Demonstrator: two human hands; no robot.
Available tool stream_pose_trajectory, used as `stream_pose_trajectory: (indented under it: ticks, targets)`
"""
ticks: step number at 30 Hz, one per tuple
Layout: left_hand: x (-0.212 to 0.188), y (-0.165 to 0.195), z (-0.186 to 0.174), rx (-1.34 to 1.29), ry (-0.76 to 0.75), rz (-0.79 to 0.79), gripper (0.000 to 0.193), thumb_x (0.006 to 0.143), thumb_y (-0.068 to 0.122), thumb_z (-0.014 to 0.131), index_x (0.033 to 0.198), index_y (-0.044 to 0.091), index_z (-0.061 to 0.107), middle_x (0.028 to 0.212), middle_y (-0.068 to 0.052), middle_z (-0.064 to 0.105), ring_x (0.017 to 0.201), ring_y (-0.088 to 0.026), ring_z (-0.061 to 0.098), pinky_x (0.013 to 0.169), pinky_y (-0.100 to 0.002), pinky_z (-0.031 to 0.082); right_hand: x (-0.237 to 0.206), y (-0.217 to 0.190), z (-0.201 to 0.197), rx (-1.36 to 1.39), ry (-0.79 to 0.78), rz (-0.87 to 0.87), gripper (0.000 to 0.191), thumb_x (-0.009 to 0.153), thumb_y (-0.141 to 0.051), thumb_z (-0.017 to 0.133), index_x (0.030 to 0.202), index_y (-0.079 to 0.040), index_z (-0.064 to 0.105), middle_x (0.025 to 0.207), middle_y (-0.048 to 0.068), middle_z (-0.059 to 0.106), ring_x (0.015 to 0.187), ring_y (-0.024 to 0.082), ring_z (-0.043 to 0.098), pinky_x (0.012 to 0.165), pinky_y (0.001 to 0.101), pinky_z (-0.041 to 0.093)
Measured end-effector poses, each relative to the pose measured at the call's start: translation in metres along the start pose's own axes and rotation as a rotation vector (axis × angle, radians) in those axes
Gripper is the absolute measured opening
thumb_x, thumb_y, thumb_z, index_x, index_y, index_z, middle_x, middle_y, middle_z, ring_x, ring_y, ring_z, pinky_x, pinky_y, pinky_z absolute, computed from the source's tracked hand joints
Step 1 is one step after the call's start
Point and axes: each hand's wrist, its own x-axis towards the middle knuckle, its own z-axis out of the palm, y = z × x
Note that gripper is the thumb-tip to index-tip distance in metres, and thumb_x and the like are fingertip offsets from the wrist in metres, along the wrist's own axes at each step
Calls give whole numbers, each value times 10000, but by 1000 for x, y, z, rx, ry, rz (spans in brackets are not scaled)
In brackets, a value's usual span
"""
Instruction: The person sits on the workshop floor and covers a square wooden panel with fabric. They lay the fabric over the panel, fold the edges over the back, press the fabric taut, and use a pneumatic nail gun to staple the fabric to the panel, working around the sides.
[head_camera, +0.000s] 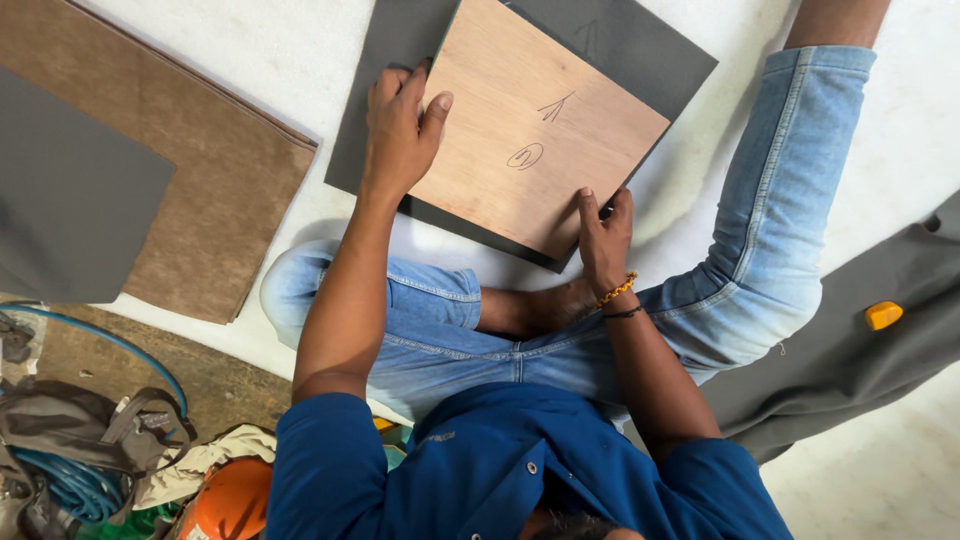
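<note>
A square light-brown plywood piece (530, 120) with pencil marks lies tilted on a dark grey sheet (630, 45) on the pale floor. My left hand (400, 125) rests flat on the plywood's left edge, fingers spread over the wood and the grey sheet. At the plywood's near corner, my right hand (605, 240) presses down with fingers closed around something small and dark that I cannot make out. A beaded bracelet sits on the right wrist. I sit on the floor in blue jeans with one leg stretched out to the right.
A large brown board (215, 190) with a grey sheet (70, 195) on it lies at the left. Another grey sheet (860, 360) with a small yellow object (883, 315) lies at the right. A blue hose (70, 480), bags and an orange helmet (230, 500) crowd the lower left.
</note>
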Motion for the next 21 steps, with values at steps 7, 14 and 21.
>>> stream_pose_trajectory:
  ticks: [7, 14, 21]
  targets:
    - [0, -2, 2, 4, -10, -10, 473, 1086, 312, 665, 1377, -57, 607, 1121, -125, 533, 1029, -285, 494, 881, -418, 469, 0, 0, -1, -22, 2, -7, 409, 1000, -363, 690, 1137, 3, 571, 1047, 99, 583, 862, 176, 543, 777, 329, 497]
    - [1, 0, 0, -4, -12, -16, 474, 1082, 312, 661, 1372, -59, 611, 1129, -135, 530, 1026, -289, 492, 873, -418, 470, 0, -2, -2, -53, 9, -29, 424, 1006, -379, 685, 1147, 5, 574, 1057, 117, 585, 883, 194, 560, 796, 341, 500]
    - [1, 0, 0, 7, -22, -34, 475, 1080, 313, 664, 1369, -60, 605, 1146, -145, 534, 1023, -294, 490, 869, -416, 469, 1, -1, -3, -55, -12, -1, 433, 1006, -386, 679, 1146, 10, 572, 1079, 122, 577, 913, 197, 570, 822, 346, 508]
